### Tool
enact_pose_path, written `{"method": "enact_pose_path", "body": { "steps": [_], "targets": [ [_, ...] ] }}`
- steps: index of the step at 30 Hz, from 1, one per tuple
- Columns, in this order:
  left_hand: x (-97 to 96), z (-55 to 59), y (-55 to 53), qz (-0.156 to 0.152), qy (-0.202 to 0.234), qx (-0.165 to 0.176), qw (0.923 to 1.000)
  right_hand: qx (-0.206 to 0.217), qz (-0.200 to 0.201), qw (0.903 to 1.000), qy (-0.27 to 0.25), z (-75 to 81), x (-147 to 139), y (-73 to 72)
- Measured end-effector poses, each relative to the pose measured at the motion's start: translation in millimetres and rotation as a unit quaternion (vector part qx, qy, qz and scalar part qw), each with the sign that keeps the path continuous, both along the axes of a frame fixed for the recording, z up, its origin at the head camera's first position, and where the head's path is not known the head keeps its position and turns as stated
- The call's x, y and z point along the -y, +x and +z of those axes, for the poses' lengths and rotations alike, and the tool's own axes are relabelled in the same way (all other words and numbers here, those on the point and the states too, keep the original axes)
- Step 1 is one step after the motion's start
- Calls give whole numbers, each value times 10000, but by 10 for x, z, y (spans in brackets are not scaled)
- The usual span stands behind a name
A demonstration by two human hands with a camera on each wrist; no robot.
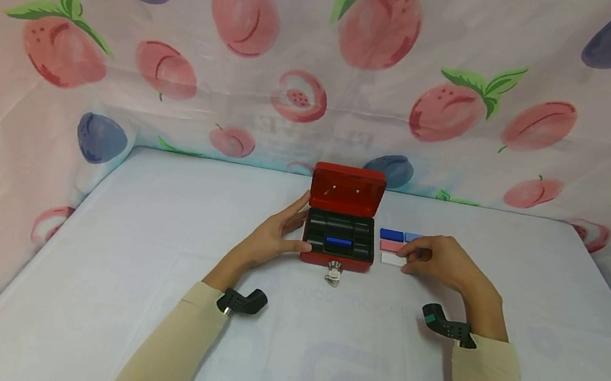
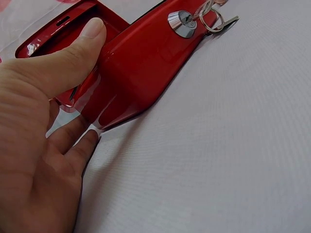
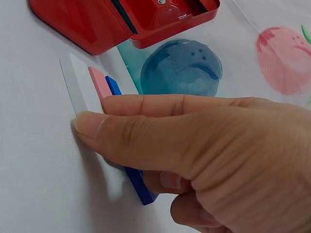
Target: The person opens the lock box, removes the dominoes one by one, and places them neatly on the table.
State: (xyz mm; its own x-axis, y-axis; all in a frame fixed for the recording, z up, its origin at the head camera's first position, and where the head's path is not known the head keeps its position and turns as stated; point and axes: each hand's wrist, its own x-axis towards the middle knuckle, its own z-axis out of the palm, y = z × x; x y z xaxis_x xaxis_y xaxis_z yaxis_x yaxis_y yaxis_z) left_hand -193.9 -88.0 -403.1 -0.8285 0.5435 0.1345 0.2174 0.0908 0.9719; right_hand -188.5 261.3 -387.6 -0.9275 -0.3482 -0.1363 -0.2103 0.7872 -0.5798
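Note:
A red cash box [image 1: 336, 262] stands with its lid [image 1: 348, 190] raised and a black compartment tray inside. In a front compartment of that tray lies a blue block [image 1: 338, 242]. My left hand [image 1: 275, 233] rests against the box's left side, its thumb over the front corner and its fingers along the side. To the right of the box, my right hand [image 1: 444, 260] pinches a white flat rectangular block [image 3: 80, 87] between thumb and index finger. Beside it lie a pink block [image 1: 391, 246], a dark blue block [image 1: 391, 234] and a partly covered light blue block [image 1: 412, 237].
Keys on a ring [image 2: 214, 22] hang from the lock [image 2: 182, 24] at the box's front. White cloth [image 1: 284, 355] covers the table. A fruit-patterned curtain [image 1: 302, 36] rises behind the box and along the left side.

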Motion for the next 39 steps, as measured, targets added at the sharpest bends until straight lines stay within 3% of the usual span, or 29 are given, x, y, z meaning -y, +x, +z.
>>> {"method": "enact_pose_path", "body": {
  "steps": [23, 33, 39],
  "targets": [
    [-3, 3, 10, -12, 81, 59, 9999, -121, 21, 9999, 10, -11, -9, -6],
    [1, -10, 5, -13, 58, 37, 10000, 23, -42, 10000, 25, 29, 2, 11],
    [4, -9, 9, 14, 31, 30, 10000, -464, -8, 9989, -64, 62, 50, 6]
  ]
}}
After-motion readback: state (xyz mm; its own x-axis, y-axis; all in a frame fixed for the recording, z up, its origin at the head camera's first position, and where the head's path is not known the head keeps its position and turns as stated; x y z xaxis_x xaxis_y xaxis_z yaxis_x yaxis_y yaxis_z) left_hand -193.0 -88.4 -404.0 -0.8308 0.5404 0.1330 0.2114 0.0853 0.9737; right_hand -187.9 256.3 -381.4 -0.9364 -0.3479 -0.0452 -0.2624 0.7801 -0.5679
